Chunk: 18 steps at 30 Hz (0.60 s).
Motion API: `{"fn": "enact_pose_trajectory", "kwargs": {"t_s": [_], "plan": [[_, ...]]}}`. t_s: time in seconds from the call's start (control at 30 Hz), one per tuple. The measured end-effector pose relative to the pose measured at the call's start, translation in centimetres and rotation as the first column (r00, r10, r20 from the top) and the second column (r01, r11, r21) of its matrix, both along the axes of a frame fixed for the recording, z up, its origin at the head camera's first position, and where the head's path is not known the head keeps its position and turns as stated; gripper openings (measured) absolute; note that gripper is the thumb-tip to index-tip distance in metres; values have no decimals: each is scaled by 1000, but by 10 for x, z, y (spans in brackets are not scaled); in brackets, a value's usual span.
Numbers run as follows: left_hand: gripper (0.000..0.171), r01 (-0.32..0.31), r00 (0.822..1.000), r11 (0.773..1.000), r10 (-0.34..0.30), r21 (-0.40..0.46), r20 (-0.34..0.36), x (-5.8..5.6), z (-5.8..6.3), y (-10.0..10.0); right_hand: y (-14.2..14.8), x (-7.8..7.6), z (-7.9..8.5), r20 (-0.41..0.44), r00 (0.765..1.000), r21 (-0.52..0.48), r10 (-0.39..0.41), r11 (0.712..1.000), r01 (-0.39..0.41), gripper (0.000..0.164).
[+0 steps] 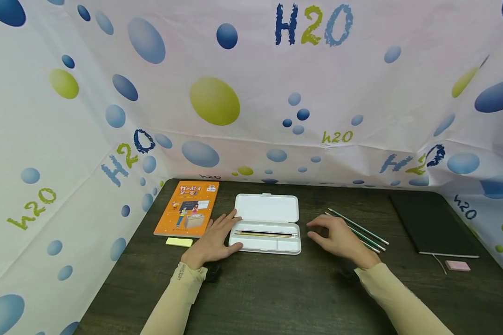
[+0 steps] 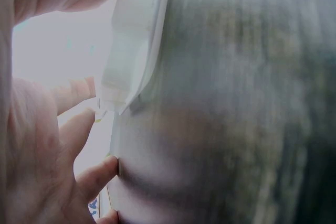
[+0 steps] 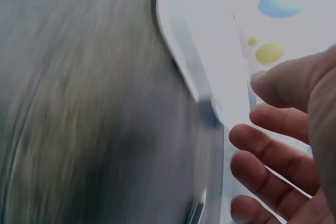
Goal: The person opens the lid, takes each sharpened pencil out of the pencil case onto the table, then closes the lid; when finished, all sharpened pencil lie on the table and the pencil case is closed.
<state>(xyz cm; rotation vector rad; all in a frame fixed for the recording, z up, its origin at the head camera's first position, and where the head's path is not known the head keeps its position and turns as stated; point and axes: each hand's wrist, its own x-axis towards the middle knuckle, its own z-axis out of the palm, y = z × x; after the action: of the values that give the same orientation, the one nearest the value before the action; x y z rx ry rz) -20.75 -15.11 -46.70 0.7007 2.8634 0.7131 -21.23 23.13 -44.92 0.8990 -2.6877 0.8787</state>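
A white pencil case [image 1: 257, 244] lies with its lid [image 1: 267, 208] folded back on the dark table. Pencils [image 1: 268, 234] lie lengthwise inside it. My left hand [image 1: 211, 239] is spread at the case's left end, thumb near the front corner; the left wrist view shows the white case wall [image 2: 139, 40] beside the thumb. To the right of the case, my right hand [image 1: 337, 236] hovers with loosely bent fingers and holds nothing. Several green pencils [image 1: 362, 227] lie slantwise beside and partly beneath it; one pencil tip [image 3: 198, 208] shows in the right wrist view.
An orange book [image 1: 188, 209] lies at the back left, with a yellow strip-like block [image 1: 179, 242] in front of it. On the right are a black notebook [image 1: 431, 223] and a pink eraser [image 1: 458, 265]. A printed cloth wall [image 1: 251, 93] encloses the table.
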Motion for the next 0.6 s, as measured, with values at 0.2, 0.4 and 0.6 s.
{"fn": "enact_pose_trajectory", "kwargs": {"t_s": [0.2, 0.4, 0.6], "plan": [[77, 0, 1000, 1000, 0, -8, -5, 0, -1, -1, -32, -2, 1, -53, 996, 74, 65, 995, -61, 25], [77, 4, 1000, 1000, -5, -17, -13, -1, -4, 0, -47, -3, -4, -47, 997, 141, 56, 989, -49, 26], [77, -1, 1000, 1000, 1, -9, -8, 0, -3, -1, -53, -2, -7, -52, 998, 253, 31, 967, -17, 20]]}}
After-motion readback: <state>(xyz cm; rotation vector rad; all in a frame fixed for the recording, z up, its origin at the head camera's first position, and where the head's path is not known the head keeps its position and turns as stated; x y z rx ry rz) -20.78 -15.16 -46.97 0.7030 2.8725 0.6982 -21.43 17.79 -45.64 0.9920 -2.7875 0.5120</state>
